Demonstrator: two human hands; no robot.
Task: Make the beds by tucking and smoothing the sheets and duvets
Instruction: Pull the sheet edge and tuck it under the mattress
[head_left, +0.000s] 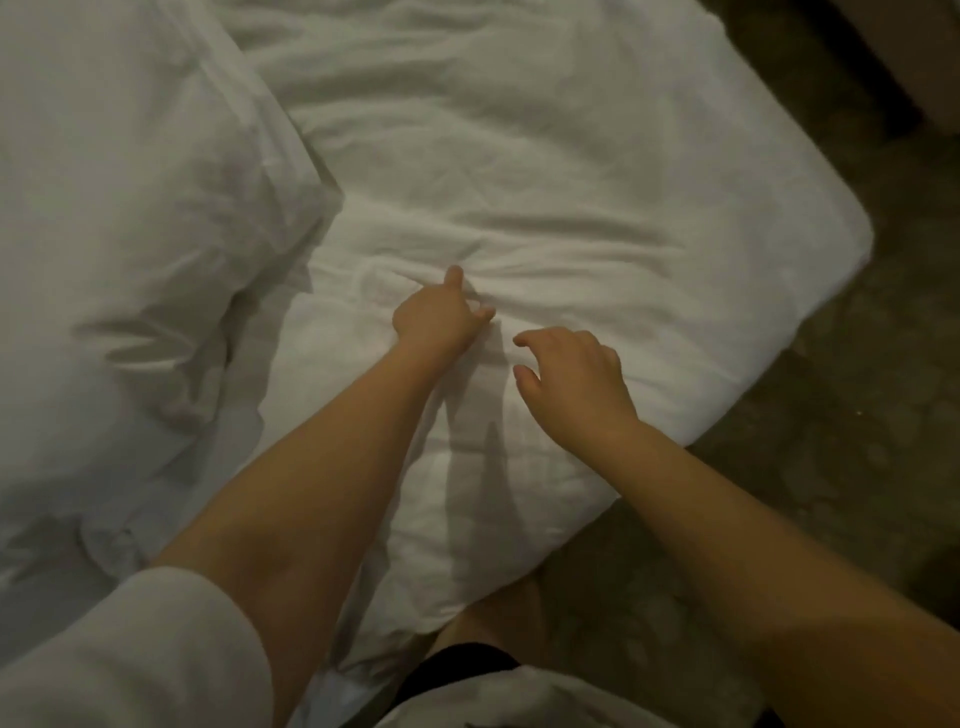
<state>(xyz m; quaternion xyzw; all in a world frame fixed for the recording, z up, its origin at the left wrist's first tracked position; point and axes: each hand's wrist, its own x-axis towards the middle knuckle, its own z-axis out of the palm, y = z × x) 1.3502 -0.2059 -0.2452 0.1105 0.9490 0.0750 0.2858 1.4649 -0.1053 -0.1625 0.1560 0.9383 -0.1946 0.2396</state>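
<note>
Here, in the head view, the white sheet (597, 171) covers the bed from the near edge to the far side, wrinkled all over, with its rounded corner at the right. The left hand (441, 319) lies on it near the middle. Its fingers (484, 313) are curled down into the cloth and grasp a small fold, the thumb sticks up toward the far side, and creases fan out from that spot. The right hand (574, 374) is just beside it to the right and a little nearer. Its fingers (524, 339) are loosely bent and released, holding nothing. Whether they touch the sheet or hang just over it I cannot tell. Both forearms throw shadows on the sheet between them. On the left, a heap of white bedding (130, 218) is piled high and lies against the sheet, with its right edge near the left hand. A white sleeve (130, 660) is pushed up the left arm at the near left. A bare knee (493, 613) meets the near edge of the bed, with dark shorts (462, 665) below it. A dark patterned floor (857, 467) runs along the right side of the bed.
</note>
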